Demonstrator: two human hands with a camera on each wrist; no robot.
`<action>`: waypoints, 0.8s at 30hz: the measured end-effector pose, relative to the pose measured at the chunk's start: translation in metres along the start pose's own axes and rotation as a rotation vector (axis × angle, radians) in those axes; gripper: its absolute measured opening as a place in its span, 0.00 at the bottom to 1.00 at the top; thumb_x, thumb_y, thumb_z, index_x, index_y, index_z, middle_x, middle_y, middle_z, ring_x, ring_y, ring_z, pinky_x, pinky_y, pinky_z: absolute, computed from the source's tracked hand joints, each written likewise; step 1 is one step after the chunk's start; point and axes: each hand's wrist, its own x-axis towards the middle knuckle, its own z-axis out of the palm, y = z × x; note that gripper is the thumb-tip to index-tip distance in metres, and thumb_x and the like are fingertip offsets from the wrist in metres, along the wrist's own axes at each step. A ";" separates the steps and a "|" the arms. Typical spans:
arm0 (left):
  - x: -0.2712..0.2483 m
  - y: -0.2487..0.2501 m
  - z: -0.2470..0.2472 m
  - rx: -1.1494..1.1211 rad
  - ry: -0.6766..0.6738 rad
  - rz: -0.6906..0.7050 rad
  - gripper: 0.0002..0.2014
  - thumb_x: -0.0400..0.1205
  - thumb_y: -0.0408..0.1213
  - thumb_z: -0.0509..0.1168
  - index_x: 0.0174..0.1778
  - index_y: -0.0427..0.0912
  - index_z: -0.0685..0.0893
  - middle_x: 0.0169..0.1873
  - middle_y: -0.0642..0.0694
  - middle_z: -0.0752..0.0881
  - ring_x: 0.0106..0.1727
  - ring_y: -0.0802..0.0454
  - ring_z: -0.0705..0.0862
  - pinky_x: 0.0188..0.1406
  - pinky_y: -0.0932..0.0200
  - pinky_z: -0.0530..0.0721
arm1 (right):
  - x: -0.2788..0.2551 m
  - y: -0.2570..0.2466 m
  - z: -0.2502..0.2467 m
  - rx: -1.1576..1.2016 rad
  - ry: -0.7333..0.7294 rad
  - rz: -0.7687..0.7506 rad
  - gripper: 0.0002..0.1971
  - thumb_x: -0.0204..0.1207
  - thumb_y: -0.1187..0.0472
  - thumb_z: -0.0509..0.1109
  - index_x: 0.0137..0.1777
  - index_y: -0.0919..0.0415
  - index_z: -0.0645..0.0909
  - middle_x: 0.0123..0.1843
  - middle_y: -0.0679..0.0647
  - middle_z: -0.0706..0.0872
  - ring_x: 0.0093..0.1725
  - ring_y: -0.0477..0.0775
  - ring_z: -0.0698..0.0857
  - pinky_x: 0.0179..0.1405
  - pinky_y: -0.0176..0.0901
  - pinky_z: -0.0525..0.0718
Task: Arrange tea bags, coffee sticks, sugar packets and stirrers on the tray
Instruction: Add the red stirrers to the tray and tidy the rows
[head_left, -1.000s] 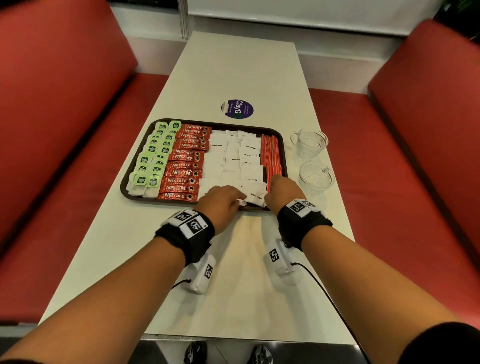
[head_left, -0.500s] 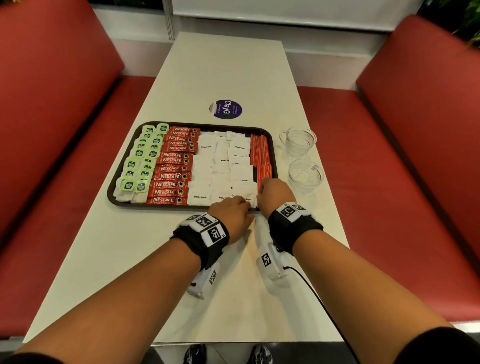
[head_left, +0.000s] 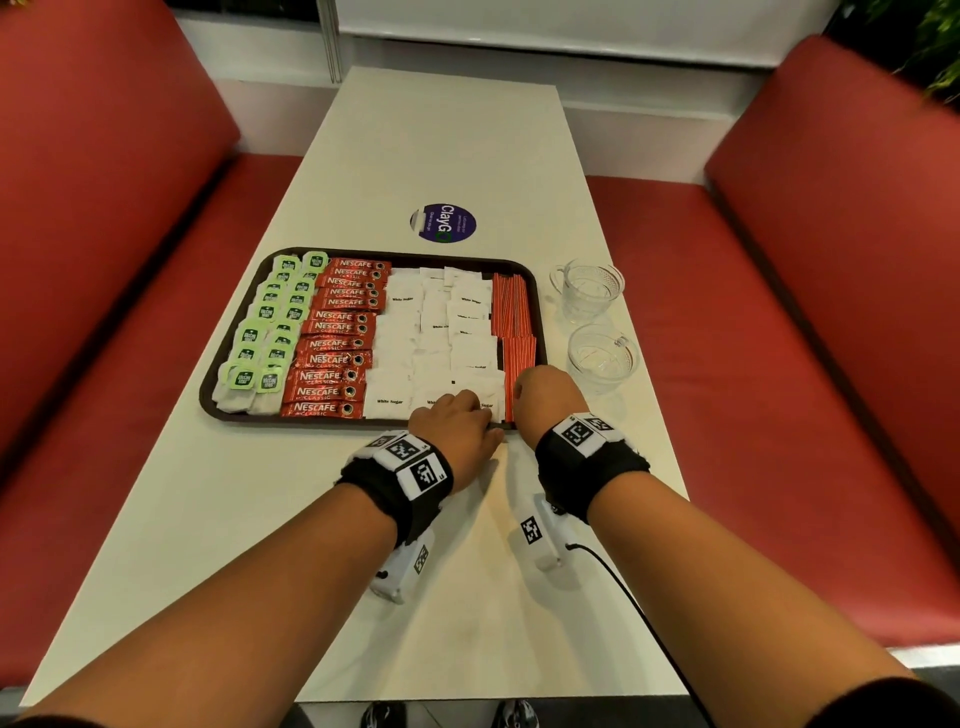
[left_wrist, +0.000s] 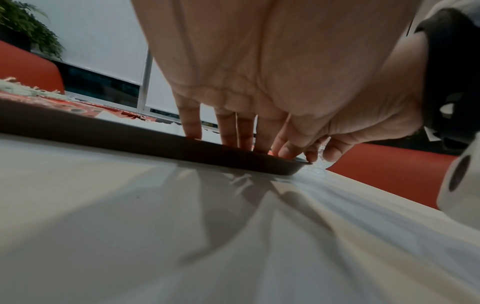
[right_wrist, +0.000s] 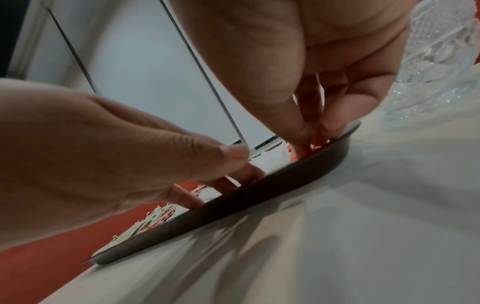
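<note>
While the left hand (head_left: 456, 427) is still pressing flat on sugar packets (head_left: 434, 343), the right hand (head_left: 545, 397) is pinching stirrers (head_left: 511, 317) at the tray's (head_left: 540, 312) near right corner, nearly finishing.

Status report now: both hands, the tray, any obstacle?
Left hand flat on sugar packets. Right hand pinching stirrers. Tray full; glass cups beside it.

I see a dark brown tray (head_left: 537, 306) on my cream table (head_left: 441, 140). The tea bags (head_left: 267, 332) have green tags, the coffee sticks (head_left: 337, 338) are red, and the sugar packets (head_left: 415, 332) are white.
</note>
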 end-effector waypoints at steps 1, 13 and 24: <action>0.001 0.000 0.000 -0.007 0.005 0.000 0.21 0.88 0.51 0.48 0.64 0.46 0.81 0.66 0.47 0.76 0.64 0.46 0.74 0.53 0.51 0.72 | -0.001 0.000 -0.001 -0.008 -0.007 -0.004 0.20 0.85 0.66 0.55 0.75 0.67 0.73 0.75 0.62 0.75 0.75 0.59 0.73 0.73 0.45 0.67; -0.007 -0.028 -0.015 -0.225 0.195 -0.089 0.19 0.88 0.50 0.51 0.67 0.46 0.80 0.67 0.46 0.77 0.67 0.46 0.75 0.63 0.47 0.74 | -0.019 0.006 -0.012 0.015 0.106 0.046 0.10 0.82 0.67 0.59 0.57 0.66 0.79 0.58 0.62 0.79 0.37 0.54 0.73 0.27 0.32 0.59; -0.054 -0.137 -0.029 -0.248 0.353 -0.738 0.60 0.63 0.61 0.79 0.83 0.42 0.52 0.82 0.37 0.56 0.81 0.35 0.60 0.74 0.36 0.66 | -0.026 0.002 -0.001 0.038 -0.029 0.060 0.39 0.62 0.40 0.81 0.65 0.62 0.71 0.61 0.62 0.75 0.55 0.58 0.80 0.50 0.41 0.76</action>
